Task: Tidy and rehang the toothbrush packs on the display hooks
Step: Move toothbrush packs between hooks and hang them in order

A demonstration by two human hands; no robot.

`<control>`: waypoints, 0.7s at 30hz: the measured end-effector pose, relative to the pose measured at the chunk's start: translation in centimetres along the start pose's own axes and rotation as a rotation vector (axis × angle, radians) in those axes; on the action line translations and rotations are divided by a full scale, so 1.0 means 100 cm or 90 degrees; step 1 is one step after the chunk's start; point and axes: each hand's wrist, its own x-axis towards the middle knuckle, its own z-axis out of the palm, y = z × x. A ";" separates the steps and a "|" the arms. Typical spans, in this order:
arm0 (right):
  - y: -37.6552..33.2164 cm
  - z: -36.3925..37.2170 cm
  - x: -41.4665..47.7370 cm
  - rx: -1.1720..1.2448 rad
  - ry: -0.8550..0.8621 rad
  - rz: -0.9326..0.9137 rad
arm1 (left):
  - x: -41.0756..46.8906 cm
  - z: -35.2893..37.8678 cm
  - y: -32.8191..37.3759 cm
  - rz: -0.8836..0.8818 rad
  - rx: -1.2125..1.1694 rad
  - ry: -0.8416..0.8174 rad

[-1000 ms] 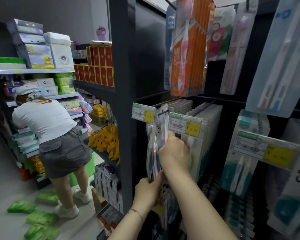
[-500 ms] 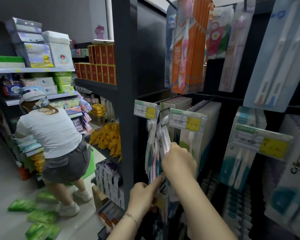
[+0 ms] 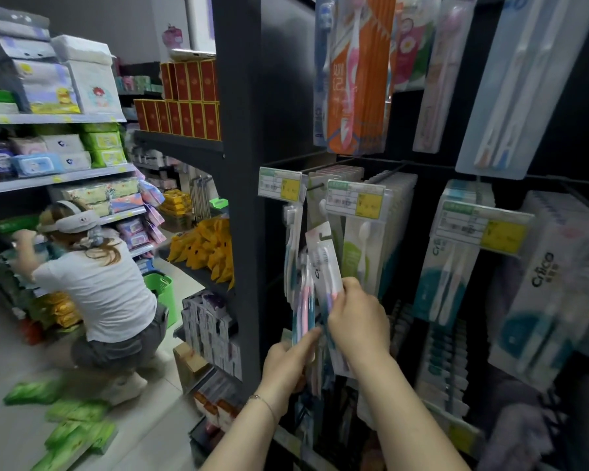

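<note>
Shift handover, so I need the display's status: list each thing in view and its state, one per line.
loose toothbrush pack: off its hook, tilted, gripped by right hand
leftmost packs: hanging under the price tag, lower ends held by left hand
middle row packs: hung, neat
green packets: scattered on floor
green basket: upright on floor

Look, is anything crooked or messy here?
Yes. The toothbrush pack in the right hand is tilted and off the hook, while the hanging packs beside it, pinched by the left hand, hang straight. Green packs also lie scattered on the floor, lower left.
</note>
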 end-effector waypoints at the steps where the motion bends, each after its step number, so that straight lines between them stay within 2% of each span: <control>1: 0.001 0.000 -0.004 0.006 0.004 -0.005 | -0.003 0.000 -0.001 -0.005 -0.016 -0.004; 8: 0.009 -0.003 -0.027 0.054 0.045 -0.018 | -0.017 0.003 -0.022 0.003 -0.025 -0.031; 12: 0.012 -0.007 -0.035 0.077 0.055 -0.002 | -0.021 0.003 -0.028 0.004 -0.026 -0.001; 21: 0.016 -0.009 -0.040 0.094 0.113 0.065 | -0.029 0.005 -0.027 0.115 0.040 0.053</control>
